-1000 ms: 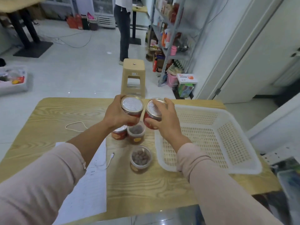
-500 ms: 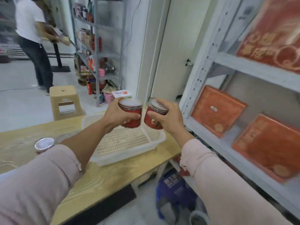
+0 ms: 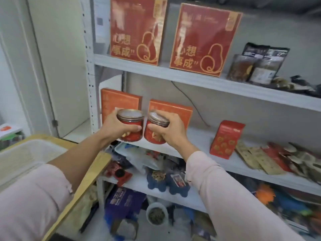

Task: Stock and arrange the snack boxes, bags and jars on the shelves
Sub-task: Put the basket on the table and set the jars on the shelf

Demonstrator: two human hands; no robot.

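My left hand (image 3: 115, 126) grips a red-labelled jar (image 3: 130, 125) with a clear lid. My right hand (image 3: 171, 130) grips a second red jar (image 3: 155, 130), tilted a little to the left. Both jars hover side by side at the front edge of the middle shelf (image 3: 199, 150), in front of two orange boxes (image 3: 119, 101) (image 3: 175, 110) that stand against the back. Two tall red boxes (image 3: 136, 29) (image 3: 205, 39) stand on the upper shelf (image 3: 156, 69).
A small red box (image 3: 225, 139) and flat snack packets (image 3: 278, 159) lie on the middle shelf to the right. Dark bags (image 3: 257, 65) stand on the upper shelf. Lower shelves hold mixed packets. A white basket (image 3: 26, 155) sits on the wooden table (image 3: 90, 174) at left.
I have turned from the table to face the shelf unit. Both hands have carried their jars up to the front of the middle shelf.
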